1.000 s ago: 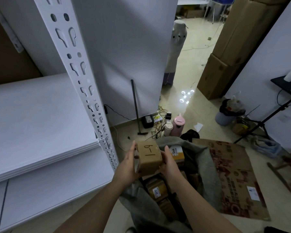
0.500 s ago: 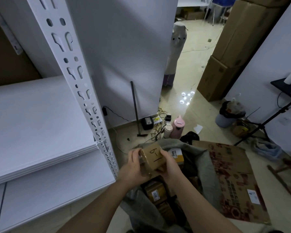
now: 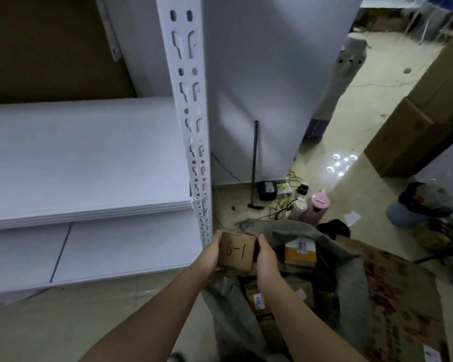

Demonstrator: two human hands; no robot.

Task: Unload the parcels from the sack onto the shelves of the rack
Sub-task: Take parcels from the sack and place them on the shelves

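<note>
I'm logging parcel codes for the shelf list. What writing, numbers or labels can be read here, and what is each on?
"6-1": handwritten in black on the brown parcel held between the left hand and right hand.
"3009": white label on the yellow parcel in the sack.
"2017": white label on the lower parcel in the sack.
Too blurred to read: print on the patterned cardboard and the white sticker at its corner.

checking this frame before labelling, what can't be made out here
- Head view: lower parcels in the sack, hidden by its grey folds and the forearms.
- Sides of the box marked 6-1, covered by the left hand and right hand.
- Upper rack shelves, cut off by the top edge.
</note>
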